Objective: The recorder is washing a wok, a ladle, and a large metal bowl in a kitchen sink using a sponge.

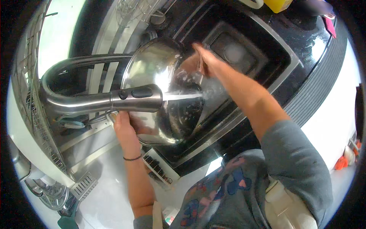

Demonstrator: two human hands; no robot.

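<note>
My left hand grips the rim side of a shiny stainless steel bowl-shaped vessel, which is tilted over the sink with its rounded outer side facing right. The fingers are mostly hidden behind the steel. Close to that rounded side is my right hand, seen edge-on and blurred, with its reflection in the metal. Whether it holds something against the surface is hidden. From the brushed-metal faucet head, a stream of water runs onto the vessel's lower outside. Beneath lies a black sink.
The faucet's curved neck arches in from the left. Wire racks stand behind it. Right of the sink are a ridged dark drainboard strip and a yellow container. A white box with dark items sits below the vessel.
</note>
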